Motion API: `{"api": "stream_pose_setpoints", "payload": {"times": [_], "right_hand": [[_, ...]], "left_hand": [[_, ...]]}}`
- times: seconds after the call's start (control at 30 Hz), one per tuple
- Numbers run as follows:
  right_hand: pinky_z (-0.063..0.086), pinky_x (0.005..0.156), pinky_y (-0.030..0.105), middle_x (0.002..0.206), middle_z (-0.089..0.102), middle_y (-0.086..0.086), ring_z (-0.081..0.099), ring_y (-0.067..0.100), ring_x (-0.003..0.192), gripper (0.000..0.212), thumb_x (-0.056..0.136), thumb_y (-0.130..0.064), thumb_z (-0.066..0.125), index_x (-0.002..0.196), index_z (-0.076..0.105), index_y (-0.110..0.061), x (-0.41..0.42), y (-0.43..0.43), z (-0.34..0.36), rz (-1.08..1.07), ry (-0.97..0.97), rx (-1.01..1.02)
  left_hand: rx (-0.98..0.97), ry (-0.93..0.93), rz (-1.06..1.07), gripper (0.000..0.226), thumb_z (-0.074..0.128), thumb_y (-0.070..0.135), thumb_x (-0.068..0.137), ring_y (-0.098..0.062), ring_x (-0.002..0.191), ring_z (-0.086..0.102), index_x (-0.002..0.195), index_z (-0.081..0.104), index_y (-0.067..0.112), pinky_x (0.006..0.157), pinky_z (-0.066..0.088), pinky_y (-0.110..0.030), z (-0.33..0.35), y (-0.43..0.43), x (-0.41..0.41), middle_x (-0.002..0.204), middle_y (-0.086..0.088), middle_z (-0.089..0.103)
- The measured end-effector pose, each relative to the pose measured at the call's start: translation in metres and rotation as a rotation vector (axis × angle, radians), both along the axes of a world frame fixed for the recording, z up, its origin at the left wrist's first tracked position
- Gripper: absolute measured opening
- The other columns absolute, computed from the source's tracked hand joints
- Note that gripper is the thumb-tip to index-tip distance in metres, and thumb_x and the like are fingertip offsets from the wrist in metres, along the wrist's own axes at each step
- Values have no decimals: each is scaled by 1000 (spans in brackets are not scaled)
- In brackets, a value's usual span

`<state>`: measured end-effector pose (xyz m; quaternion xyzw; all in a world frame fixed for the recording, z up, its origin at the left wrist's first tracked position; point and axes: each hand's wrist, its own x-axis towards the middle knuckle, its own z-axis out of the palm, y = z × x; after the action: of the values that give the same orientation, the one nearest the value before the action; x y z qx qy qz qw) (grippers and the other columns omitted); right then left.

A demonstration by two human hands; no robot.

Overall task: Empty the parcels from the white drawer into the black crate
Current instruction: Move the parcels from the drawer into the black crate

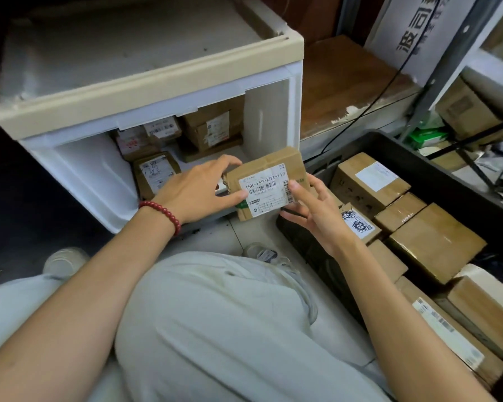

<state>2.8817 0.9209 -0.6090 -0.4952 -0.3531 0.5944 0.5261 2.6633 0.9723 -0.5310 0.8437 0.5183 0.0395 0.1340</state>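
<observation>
Both your bare forearms reach forward and converge in front of you. Your left grip (198,192) pinches the parcel (273,162) at its left end, thumb on the near face, fingers over the far edge. Your right grip (311,211) holds the right side, thumb on top, fingers loosely spread.

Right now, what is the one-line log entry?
left hand, right hand: hold labelled parcel | white drawer: parcels remain | black crate: partly filled

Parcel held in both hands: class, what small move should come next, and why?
Probably carry the parcel rightward and set it in the crate: the left hand and right hand grip it in the air between drawer and crate, boxes already lie in the crate, and more parcels wait in the drawer.
</observation>
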Motion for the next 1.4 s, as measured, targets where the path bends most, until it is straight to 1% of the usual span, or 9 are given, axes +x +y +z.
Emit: {"api": "stream_pose_setpoints", "payload": {"times": [0.2, 0.4, 0.5, 0.6, 0.7, 0.83, 0.97, 1.17, 1.4], "right_hand": [[55, 91, 39, 111, 72, 5, 69, 22, 104, 40, 90, -30, 64, 126, 51, -17, 31, -9, 1, -108, 62, -28], [57, 88, 40, 114, 70, 5, 67, 20, 107, 42, 89, -25, 67, 124, 45, -16, 73, -7, 0, -354, 17, 5], [55, 91, 36, 113, 69, 0, 67, 16, 105, 44, 87, -24, 70, 123, 46, -19, 100, -2, 1, -403, -166, 29], [58, 80, 27, 113, 64, -8, 64, 3, 96, 50, 80, -24, 77, 121, 48, -24, 127, 1, 5, -442, -414, 89], [57, 73, 22, 118, 56, -8, 62, 1, 93, 63, 78, -28, 79, 128, 41, -31, 150, 4, 3, -486, -632, 97], [52, 93, 36, 121, 57, -6, 56, 11, 112, 66, 80, -19, 77, 132, 38, -31, 175, 13, -19, -472, -808, 57], [52, 89, 28, 120, 54, -7, 60, 11, 108, 73, 79, -13, 77, 136, 33, -25, 187, 22, -47, -456, -781, -6], [49, 72, 9, 133, 53, 5, 60, 16, 109, 50, 89, -15, 66, 130, 39, -22, 189, 35, -81, -397, -803, -80], [42, 79, 27, 123, 58, 2, 58, 19, 104, 44, 82, -21, 75, 115, 46, -16, 192, 44, -106, -383, -959, -164]], "left_hand": [[1, -173, -48, 65, 62, 52, 84, -10, 108, 49, 140, 35, 30, 90, 43, -30, 4, 17, 40, 133, 6, 50], [134, 55, -271, 73, 59, 52, 86, -18, 116, 52, 146, 24, 28, 83, 49, -36, 22, 38, 120, 139, 0, 43], [110, 45, -335, 70, 62, 46, 87, -19, 111, 53, 144, 26, 29, 80, 50, -33, 23, 52, 162, 134, -2, 43], [32, -120, -321, 63, 66, 37, 86, -19, 116, 50, 140, 34, 26, 94, 47, -34, 13, 70, 200, 133, -4, 44], [-23, -227, -301, 62, 67, 30, 87, -19, 119, 48, 140, 36, 25, 93, 42, -28, -11, 80, 232, 136, -5, 41], [-82, -249, -283, 60, 65, 26, 88, -21, 114, 50, 140, 35, 25, 92, 46, -31, -62, 84, 251, 132, -5, 40], [-159, -247, -241, 63, 66, 25, 87, -23, 109, 53, 140, 33, 27, 91, 49, -39, -103, 89, 260, 131, -4, 37], [-171, -152, -249, 63, 64, 23, 88, -22, 105, 55, 141, 29, 27, 81, 53, -38, -129, 105, 268, 137, -2, 33], [-240, -58, -266, 62, 58, 21, 92, -22, 121, 49, 145, 26, 25, 94, 49, -43, -147, 115, 271, 149, 0, 32]]}}
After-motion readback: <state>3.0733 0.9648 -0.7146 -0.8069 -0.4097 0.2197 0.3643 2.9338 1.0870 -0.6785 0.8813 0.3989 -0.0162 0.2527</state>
